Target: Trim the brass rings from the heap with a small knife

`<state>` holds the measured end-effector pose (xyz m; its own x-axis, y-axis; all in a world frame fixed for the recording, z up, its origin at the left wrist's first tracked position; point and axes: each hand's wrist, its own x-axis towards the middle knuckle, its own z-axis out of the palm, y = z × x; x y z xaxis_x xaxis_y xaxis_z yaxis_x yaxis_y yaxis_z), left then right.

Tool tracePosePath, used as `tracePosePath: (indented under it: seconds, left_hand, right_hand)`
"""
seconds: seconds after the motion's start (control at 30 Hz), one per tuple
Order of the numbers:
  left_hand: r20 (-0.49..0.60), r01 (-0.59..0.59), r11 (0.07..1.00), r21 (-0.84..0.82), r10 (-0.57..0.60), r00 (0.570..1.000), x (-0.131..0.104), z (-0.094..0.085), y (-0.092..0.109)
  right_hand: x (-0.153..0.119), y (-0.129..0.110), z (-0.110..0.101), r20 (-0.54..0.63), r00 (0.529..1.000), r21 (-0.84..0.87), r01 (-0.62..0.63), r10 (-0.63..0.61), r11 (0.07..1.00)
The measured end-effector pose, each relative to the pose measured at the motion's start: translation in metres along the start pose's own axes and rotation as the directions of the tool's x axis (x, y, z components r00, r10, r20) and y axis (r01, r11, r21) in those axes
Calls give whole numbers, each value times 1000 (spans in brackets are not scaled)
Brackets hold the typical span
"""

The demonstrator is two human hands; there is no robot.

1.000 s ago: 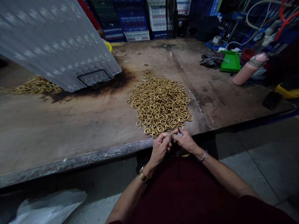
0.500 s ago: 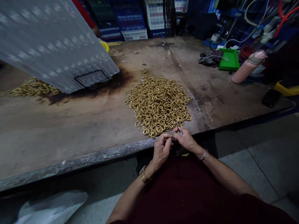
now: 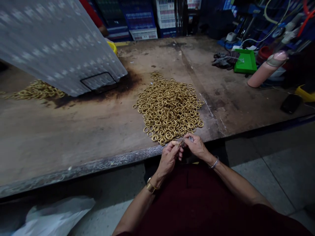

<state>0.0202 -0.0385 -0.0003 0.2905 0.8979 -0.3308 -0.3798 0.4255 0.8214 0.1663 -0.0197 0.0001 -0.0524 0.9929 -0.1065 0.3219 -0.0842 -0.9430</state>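
A large heap of brass-coloured rings [image 3: 169,106] lies on the worn wooden table [image 3: 98,131], reaching close to its front edge. Just in front of the heap, my left hand [image 3: 170,155] pinches what looks like one small ring at its fingertips. My right hand [image 3: 196,146] is closed close beside it, with a small grey tool or piece between thumb and fingers; its shape is too small to make out. The fingertips of both hands nearly meet at the ring.
At the left, a grey corrugated panel [image 3: 64,42] stands over the table beside a second ring pile [image 3: 36,90]. A green tray [image 3: 245,62], a pink bottle [image 3: 267,69] and a black phone [image 3: 291,103] are at the right. Behind the panel, another person's hand [image 3: 103,30] shows.
The view has shifted slightly. My left hand's fingers have spread a little below the pinch, and the dark piece between my hands has changed its angle.
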Motion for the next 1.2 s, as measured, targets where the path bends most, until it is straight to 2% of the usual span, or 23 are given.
tracePosePath:
  seconds: [0.07, 0.17, 0.27, 0.4, 0.47, 0.57, 0.7, 0.8, 0.87, 1.0, 1.1, 1.2]
  left_hand:
    - [-16, -34, 998, 48, 35, 999, 0, -3, -1]
    - [-22, -84, 985, 152, 88, 996, 2, -5, -3]
    - [-33, -103, 969, 223, 113, 993, 3, -4, -3]
    - [-33, -130, 963, 238, 142, 989, -5, -2, -1]
    - [6, -144, 971, 189, 146, 989, -11, -2, 1]
    - [27, -137, 991, -2, 137, 990, -17, -5, 10]
    - [-86, -106, 969, -222, 88, 992, -14, -18, 24]
    - [-172, -112, 952, -286, 64, 983, -11, -29, 29]
    - [-197, -121, 944, -307, 61, 979, -11, -35, 29]
    - [-162, -68, 925, -373, 7, 987, -13, -43, 27]
    - [-121, -2, 898, -439, -57, 991, -12, -45, 26]
    - [-110, 50, 875, -481, -117, 987, -9, -45, 24]
  right_hand:
    - [-2, 5, 0, -8, 995, -150, 95, -98, 984]
    - [-6, 12, 2, 102, 968, -327, 250, -229, 911]
    - [-8, 14, 3, 185, 952, -448, 302, -243, 842]
    - [-8, 10, -2, 210, 959, -535, 276, -190, 799]
    - [-7, 8, -5, 220, 963, -577, 256, -154, 776]
    - [-7, 6, -6, 178, 976, -621, 208, -122, 756]
    - [-8, 6, 3, 77, 988, -637, 153, -136, 756]
    - [-9, 3, 16, 84, 985, -656, 170, -153, 735]
    - [-9, -2, 24, 77, 990, -686, 139, -118, 714]
    - [-7, -9, 35, 70, 997, -769, 69, -23, 635]
    - [-5, -9, 37, 86, 996, -795, 84, -26, 601]
    - [-3, -7, 37, 87, 995, -791, 95, -42, 604]
